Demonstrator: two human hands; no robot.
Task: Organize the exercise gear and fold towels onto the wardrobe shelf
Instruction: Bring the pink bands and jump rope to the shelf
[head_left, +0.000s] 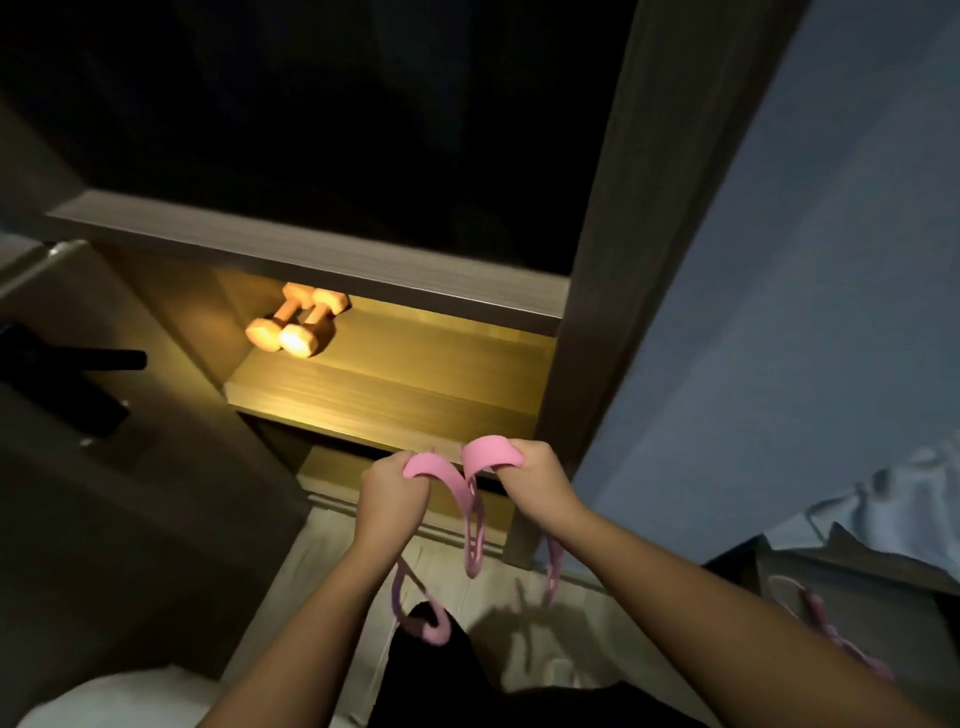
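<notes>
My left hand (387, 486), right hand (543, 480): each curled tight round pink handle of resistance band (488, 452), cords dangling toward floor, just before lit shelf (415, 387). Dumbbells (296, 325) already on shelf, back left. Band not yet stowed; no towels on shelf.

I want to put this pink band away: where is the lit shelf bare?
Room for the pink band: the lit shelf is bare from the dumbbells rightward to the wardrobe's side panel, and along its front edge. Only the back left corner is taken.
</notes>
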